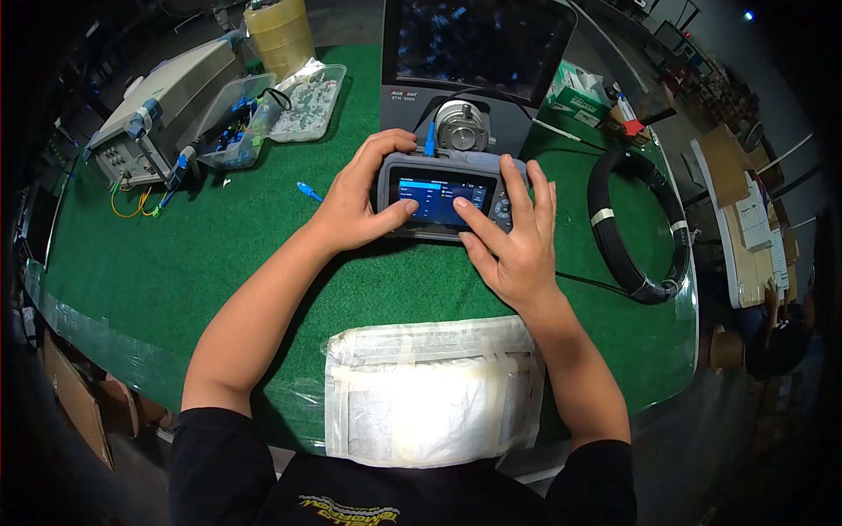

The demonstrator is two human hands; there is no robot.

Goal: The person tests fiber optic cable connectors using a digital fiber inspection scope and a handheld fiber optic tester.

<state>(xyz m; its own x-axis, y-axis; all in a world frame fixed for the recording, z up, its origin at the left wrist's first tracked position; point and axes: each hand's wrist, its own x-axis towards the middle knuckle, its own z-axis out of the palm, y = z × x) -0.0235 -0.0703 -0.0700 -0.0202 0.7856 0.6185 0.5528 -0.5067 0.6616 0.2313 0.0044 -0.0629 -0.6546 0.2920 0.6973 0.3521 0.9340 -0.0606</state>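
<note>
A grey handheld fibre tester (438,198) with a lit blue menu screen stands between my hands on the green mat. My left hand (355,197) grips its left edge, fingers behind the top and thumb over the screen. My right hand (517,245) reaches over the right side, fingers stretched out; the index fingertip is at the screen, beside the round keypad. A blue fibre connector (430,143) is plugged into the tester's top. Another blue connector (308,190) lies on the mat left of my left hand.
Behind the tester stands a large monitor unit (474,53) with a round metal fitting. On the left are a bench instrument (162,114) and plastic boxes (307,110). To the right lies a black cable coil (605,228); a taped white pad (430,394) is nearest me.
</note>
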